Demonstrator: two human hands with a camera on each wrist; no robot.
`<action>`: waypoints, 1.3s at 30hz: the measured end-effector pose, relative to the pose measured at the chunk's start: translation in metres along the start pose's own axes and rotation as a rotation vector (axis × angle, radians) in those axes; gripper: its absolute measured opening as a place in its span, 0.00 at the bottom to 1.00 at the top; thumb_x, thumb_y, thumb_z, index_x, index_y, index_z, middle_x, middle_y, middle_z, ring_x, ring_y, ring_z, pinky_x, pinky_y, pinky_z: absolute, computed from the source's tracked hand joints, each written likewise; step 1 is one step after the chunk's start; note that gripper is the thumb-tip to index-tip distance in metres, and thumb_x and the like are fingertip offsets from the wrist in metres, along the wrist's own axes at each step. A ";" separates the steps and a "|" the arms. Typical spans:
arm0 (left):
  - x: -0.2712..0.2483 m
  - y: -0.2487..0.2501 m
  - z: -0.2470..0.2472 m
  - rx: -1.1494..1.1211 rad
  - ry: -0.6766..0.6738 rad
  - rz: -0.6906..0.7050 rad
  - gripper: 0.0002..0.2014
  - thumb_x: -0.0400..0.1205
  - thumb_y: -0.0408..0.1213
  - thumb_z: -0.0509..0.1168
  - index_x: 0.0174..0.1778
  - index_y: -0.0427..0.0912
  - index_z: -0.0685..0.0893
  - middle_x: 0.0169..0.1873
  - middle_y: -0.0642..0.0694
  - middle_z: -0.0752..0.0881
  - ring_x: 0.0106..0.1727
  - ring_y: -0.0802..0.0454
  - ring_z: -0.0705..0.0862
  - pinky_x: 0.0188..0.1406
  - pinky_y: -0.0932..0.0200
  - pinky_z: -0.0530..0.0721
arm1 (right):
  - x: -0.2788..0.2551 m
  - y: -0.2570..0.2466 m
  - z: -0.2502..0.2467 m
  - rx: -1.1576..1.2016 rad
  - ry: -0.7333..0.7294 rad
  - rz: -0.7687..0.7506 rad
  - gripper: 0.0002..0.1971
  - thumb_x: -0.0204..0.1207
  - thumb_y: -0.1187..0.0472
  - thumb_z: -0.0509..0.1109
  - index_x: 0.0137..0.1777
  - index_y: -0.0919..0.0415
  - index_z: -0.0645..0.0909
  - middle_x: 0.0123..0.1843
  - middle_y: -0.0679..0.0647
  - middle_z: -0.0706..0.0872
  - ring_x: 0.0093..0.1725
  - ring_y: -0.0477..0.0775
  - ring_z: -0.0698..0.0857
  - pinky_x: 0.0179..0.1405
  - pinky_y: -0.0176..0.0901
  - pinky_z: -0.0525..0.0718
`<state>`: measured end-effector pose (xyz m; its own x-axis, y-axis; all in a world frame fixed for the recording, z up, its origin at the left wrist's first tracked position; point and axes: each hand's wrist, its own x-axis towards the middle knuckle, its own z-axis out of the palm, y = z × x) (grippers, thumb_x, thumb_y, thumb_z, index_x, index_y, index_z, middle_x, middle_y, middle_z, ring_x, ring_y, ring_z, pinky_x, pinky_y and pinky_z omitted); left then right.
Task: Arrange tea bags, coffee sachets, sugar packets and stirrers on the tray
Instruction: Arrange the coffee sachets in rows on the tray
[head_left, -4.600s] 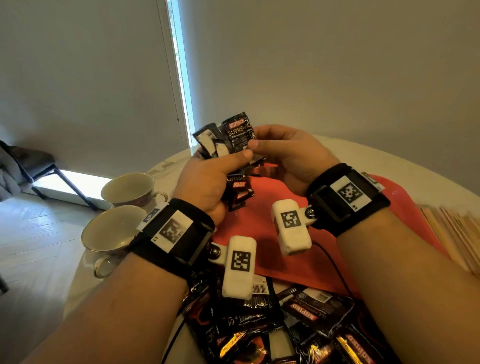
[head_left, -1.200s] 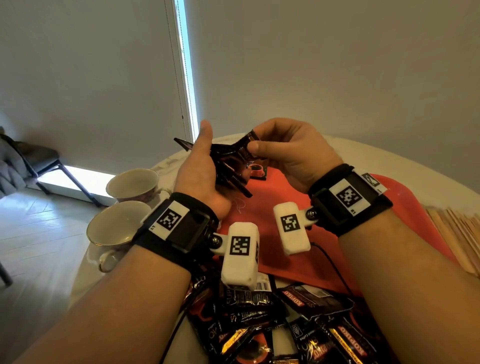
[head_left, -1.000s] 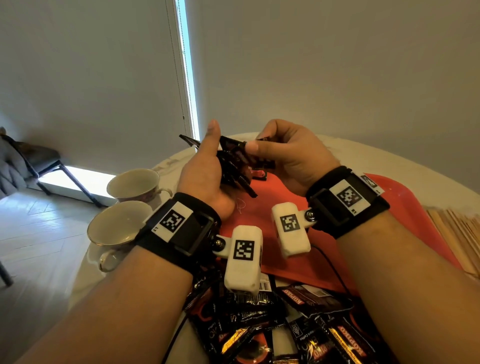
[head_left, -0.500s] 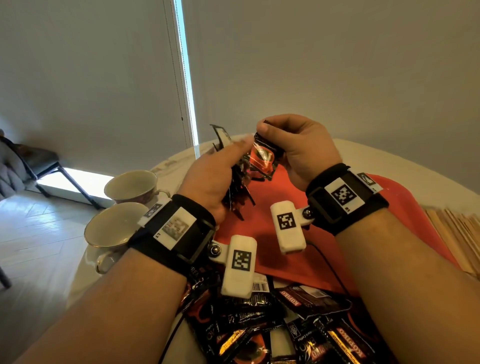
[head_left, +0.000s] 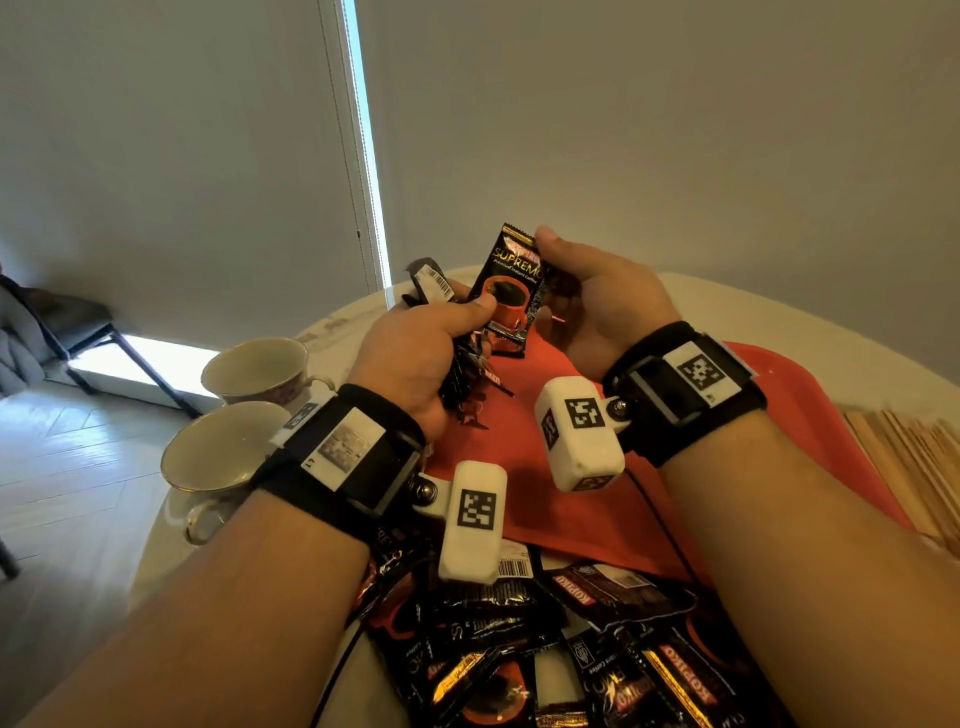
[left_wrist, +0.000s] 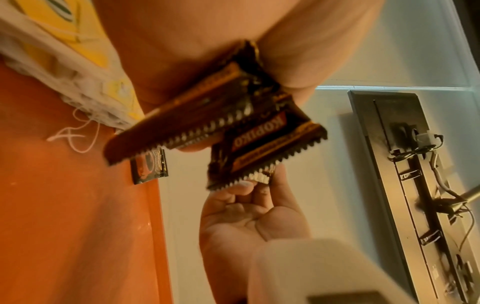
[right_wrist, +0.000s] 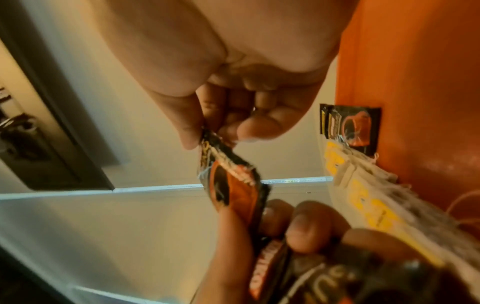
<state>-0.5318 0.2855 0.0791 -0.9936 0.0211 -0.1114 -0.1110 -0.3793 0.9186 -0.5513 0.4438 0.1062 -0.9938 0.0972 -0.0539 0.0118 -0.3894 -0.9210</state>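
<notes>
- Kopiko Supremo coffee sachet (head_left: 511, 291), black with a red cup print, held upright above the far end of the red tray (head_left: 810, 395); top corner pinched by the right hand (head_left: 597, 306), thumb and forefinger closed on its edge, lower part against the left thumb.
- Right wrist view: same sachet (right_wrist: 231, 185) hangs from the pinch, other fingers curled in.
- Left hand (head_left: 415, 353) fisted round a bundle of coffee sachets (head_left: 462, 379); several dark packets fan out below and behind the fist, one showing a barcode.
- Left wrist view: the bundle (left_wrist: 207, 123) sticks out of the palm with serrated ends down, "KOPIKO" readable on one.
- One single sachet (left_wrist: 150, 166) lies flat on the tray at its far edge, apart from both hands.
- Tea bags (right_wrist: 363, 191) with yellow tags and white strings lie in a row on the tray, just beside that sachet.
- Loose pile of coffee sachets (head_left: 545, 649) on the table at the tray's near edge, between the forearms.
- Wooden stirrers (head_left: 914, 457) lie side by side, right of the tray.
- Two empty teacups (head_left: 228, 447) left of the tray, near the table edge, one behind the other.
- Round pale table (head_left: 779, 322); both wrists carry black straps with white marker blocks.
- Chair (head_left: 47, 322) by the wall, far left.
</notes>
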 end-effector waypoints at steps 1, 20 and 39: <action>0.000 -0.001 0.001 0.007 0.008 0.006 0.04 0.82 0.31 0.75 0.48 0.44 0.88 0.45 0.40 0.92 0.33 0.52 0.86 0.34 0.56 0.84 | -0.001 0.001 0.001 0.017 0.003 -0.024 0.12 0.75 0.57 0.81 0.52 0.65 0.88 0.45 0.59 0.90 0.45 0.57 0.87 0.38 0.47 0.83; 0.003 0.000 0.001 -0.154 0.059 -0.046 0.03 0.83 0.35 0.74 0.50 0.44 0.86 0.44 0.41 0.92 0.29 0.50 0.88 0.34 0.51 0.86 | -0.008 -0.003 0.004 -0.165 -0.174 0.006 0.08 0.79 0.68 0.75 0.57 0.66 0.84 0.46 0.60 0.90 0.40 0.53 0.89 0.38 0.42 0.90; -0.003 0.006 0.001 -0.107 0.195 -0.019 0.11 0.81 0.37 0.78 0.55 0.43 0.85 0.37 0.48 0.85 0.21 0.58 0.85 0.22 0.62 0.81 | 0.055 0.033 -0.019 -0.598 0.171 0.278 0.04 0.78 0.76 0.74 0.42 0.70 0.83 0.34 0.59 0.87 0.31 0.51 0.86 0.38 0.43 0.90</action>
<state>-0.5300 0.2841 0.0857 -0.9668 -0.1463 -0.2094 -0.1166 -0.4767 0.8713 -0.6037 0.4534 0.0654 -0.9139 0.2297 -0.3348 0.3727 0.1476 -0.9161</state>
